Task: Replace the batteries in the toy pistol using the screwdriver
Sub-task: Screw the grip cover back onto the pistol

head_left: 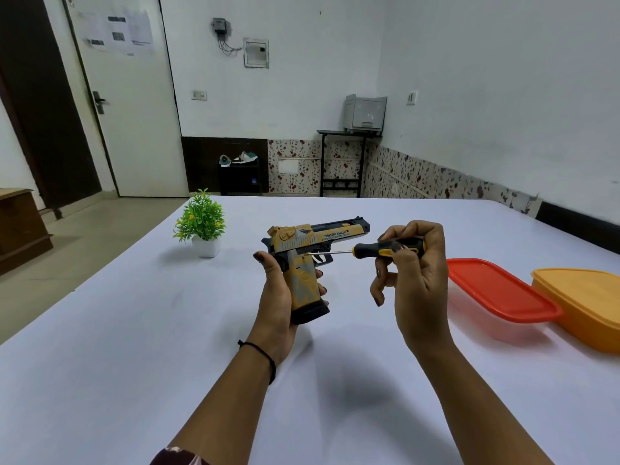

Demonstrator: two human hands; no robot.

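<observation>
over the table: one pistol (312, 250) and one screwdriver (385, 248), both held up off the white cloth, about mid-frame
pistol: yellow and grey with a black slide and base, standing upright, barrel pointing right. the small print on the slide is too tiny for me to read properly
left hand (278, 297): wrapped round the pistol's grip from behind, thumb up the back edge, fingertips peeking round the front, so it's clamped on the thing
right hand (412, 273): thumb and upper fingers pinch the screwdriver's handle. the lower fingers just curl loose underneath, holding nothing
screwdriver: black and yellow handle, thin metal shaft lying roughly level and pointing left. the tip sits against the pistol's side just above the grip, right by the trigger
band (265, 357): one, black, on the left wrist
table (134, 330): one, white cover
plant (201, 223): one small green one in a white pot (205, 247), left of the pistol and well apart from it
tubs: two at the right edge, a red tub (500, 290) nearer the hands and an orange tub (583, 300) just beside it. can't tell if they touch
back of room: one white door (131, 112), one printer (365, 113) on a black stand (342, 162), one pair of shoes (240, 158) on a low dark shelf (240, 179)
</observation>
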